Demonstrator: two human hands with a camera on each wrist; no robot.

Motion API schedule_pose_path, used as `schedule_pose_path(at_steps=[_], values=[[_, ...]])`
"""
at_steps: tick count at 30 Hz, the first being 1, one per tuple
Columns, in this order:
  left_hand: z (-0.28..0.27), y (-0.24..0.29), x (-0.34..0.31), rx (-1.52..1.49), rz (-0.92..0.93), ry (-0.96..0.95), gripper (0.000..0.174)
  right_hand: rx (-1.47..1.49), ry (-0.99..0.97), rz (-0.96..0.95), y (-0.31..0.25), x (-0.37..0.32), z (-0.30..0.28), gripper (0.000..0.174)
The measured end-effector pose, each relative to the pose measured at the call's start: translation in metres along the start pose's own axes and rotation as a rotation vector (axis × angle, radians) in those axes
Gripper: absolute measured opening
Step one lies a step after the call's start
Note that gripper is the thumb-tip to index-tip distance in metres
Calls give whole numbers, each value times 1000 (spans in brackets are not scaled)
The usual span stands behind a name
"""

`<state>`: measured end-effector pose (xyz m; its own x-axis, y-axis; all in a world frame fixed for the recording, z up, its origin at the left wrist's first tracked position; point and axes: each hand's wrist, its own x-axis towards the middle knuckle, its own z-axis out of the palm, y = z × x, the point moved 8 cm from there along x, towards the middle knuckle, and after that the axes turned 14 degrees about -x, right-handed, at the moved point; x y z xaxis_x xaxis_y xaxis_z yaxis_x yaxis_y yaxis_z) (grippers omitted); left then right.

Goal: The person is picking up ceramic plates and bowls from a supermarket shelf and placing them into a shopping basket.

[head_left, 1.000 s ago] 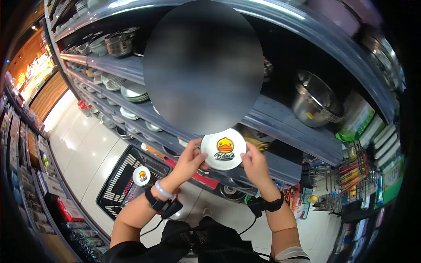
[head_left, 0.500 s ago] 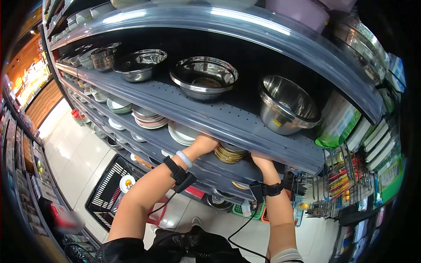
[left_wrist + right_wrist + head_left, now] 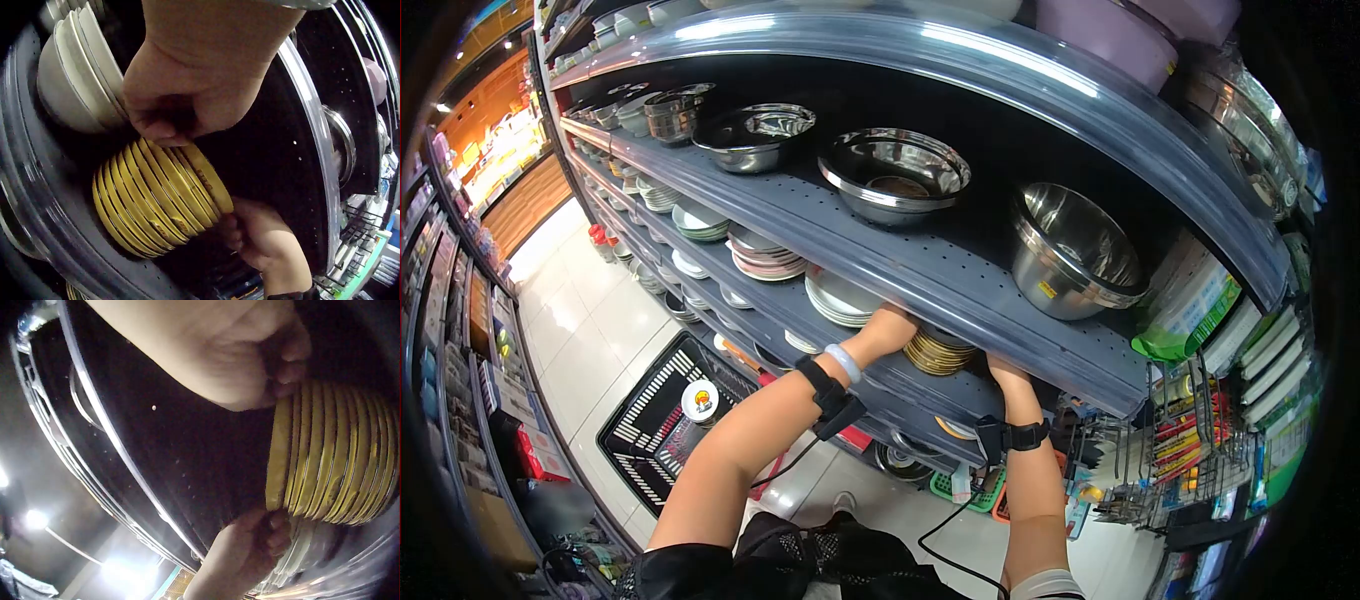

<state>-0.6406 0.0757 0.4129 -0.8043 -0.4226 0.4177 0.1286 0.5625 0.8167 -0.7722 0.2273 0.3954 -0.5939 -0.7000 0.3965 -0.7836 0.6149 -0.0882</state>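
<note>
A stack of yellow dishes (image 3: 938, 354) stands on the shelf under the steel bowls. In the left wrist view the uppermost yellow dish (image 3: 209, 181) has a wide, smooth side with small dark lettering. My left hand (image 3: 892, 330) holds the top dish at one edge, its fingers curled there. On the opposite edge my right hand (image 3: 1008, 372) grips it with bent fingers, partly hidden by the shelf lip in the head view. Nested white bowls (image 3: 81, 75) lean close beside the left hand.
Steel bowls (image 3: 895, 180) line the shelf above, whose clear front lip (image 3: 960, 322) overhangs both hands. White plates (image 3: 837, 300) are stacked left of the yellow dishes. A black shopping basket (image 3: 622, 440) on the floor holds a white duck-printed dish (image 3: 699, 400). Wire racks (image 3: 1175, 430) stand right.
A second ago both hands held up a white duck-printed dish in front of the shelf. They have since reached in to the yellow stack and stayed there over the last half second.
</note>
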Motion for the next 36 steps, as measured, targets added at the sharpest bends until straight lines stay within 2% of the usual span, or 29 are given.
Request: schedule_pose_path(at_steps=[1, 2, 3, 4, 5, 6, 7, 8, 9, 10, 12, 14, 16, 17, 19, 20, 21, 24, 27, 29, 33, 35, 36], values=[[-3, -5, -4, -131, -103, 56, 26, 1, 0, -5, -2, -2, -5, 44], [-4, -7, -11, -200, -166, 89, 33, -33, -10, 38, 1, -5, -10, 42], [-5, -1, -23, -273, -300, 32, 36, -65, -24, 75, -1, -6, -14, 41], [-7, -5, -34, -266, -265, 105, 34, -56, 180, -63, -9, -8, -25, 41], [-12, -10, -52, -252, -234, 186, 32, -23, 156, -24, 0, -20, -22, 39], [-19, -3, -75, -361, -252, 144, 34, -43, 293, -86, -18, -32, -51, 33], [-25, 8, -100, -474, -269, 104, 36, 533, 79, 195, -26, -42, -75, 29], [-30, 5, -127, -430, -331, 27, 35, 795, 350, 39, -28, -47, -75, 26], [-39, -7, -156, -357, -318, 8, 33, 627, 49, 225, -33, -61, -75, 22], [-46, -24, -188, -287, -305, -17, 32, 696, 28, 225, -48, -72, -71, 21], [-74, -69, -259, -270, -433, 109, 29, 752, -36, 201, -80, -91, -56, 19], [-117, -91, -328, -101, -603, 173, 24, 725, -131, 123, -115, -105, -20, 19], [-152, -111, -396, -160, -800, 334, 25, 758, -254, 27, -167, -121, -1, 17], [-164, -115, -421, -159, -815, 344, 25, 816, -339, 9, -199, -131, 4, 16], [-193, -127, -473, -69, -908, 451, 27, 802, -380, -66, -248, -147, 19, 16], [-198, -145, -498, -171, -940, 476, 25, 836, -405, -89, -274, -156, 24, 17], [-204, -146, -512, -176, -951, 480, 25, 842, -456, -115, -298, -165, 28, 18], [-213, -157, -541, -512, -955, 633, 21, 797, -611, -235, -357, -193, 60, 21], [-219, -170, -553, -596, -1019, 702, 21, 746, -706, -333, -403, -201, 73, 24], [-226, -185, -557, -593, -1016, 720, 21, 776, -719, -463, -433, -198, 87, 21], [-243, -219, -559, -550, -985, 755, 21, 688, -807, -527, -475, -185, 151, 20], [-254, -236, -555, -541, -1003, 790, 22, 665, -846, -496, -493, -182, 196, 22], [-256, -249, -555, -580, -976, 824, 22, 539, -842, -528, -502, -181, 214, 23]])
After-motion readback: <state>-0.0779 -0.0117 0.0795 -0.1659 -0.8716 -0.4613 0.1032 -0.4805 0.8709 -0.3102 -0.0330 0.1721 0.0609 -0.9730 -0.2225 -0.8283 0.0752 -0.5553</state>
